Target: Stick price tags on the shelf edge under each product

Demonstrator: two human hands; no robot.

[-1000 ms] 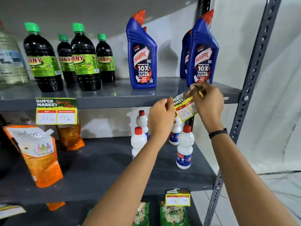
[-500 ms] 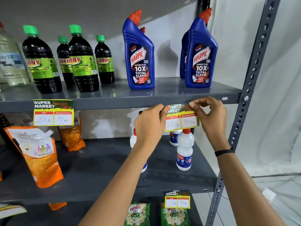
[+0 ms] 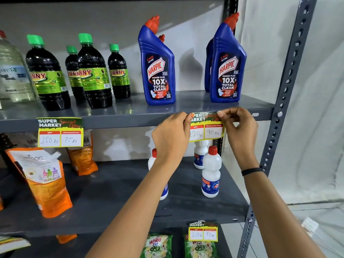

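A yellow and green price tag (image 3: 206, 129) marked 120 and 90 lies flat against the front edge of the upper grey shelf (image 3: 121, 121), between two blue Harpic bottles (image 3: 158, 71) (image 3: 227, 69). My left hand (image 3: 172, 135) pinches the tag's left edge. My right hand (image 3: 239, 127) pinches its top right corner against the shelf edge. Another tag (image 3: 60, 132) marked 150 and 75 hangs on the same edge under the dark Sunny bottles (image 3: 93, 71). A third tag (image 3: 203, 231) hangs on the middle shelf's edge.
White bottles with red caps (image 3: 211, 172) stand on the middle shelf behind my arms. Orange refill pouches (image 3: 42, 181) lean at the left. Green Wheel packets (image 3: 158, 245) lie on the lowest shelf. A perforated grey upright (image 3: 279, 118) bounds the shelf on the right.
Both hands turned the tag from tilted to level, spread apart along it, and brought it up flat against the upper shelf edge.
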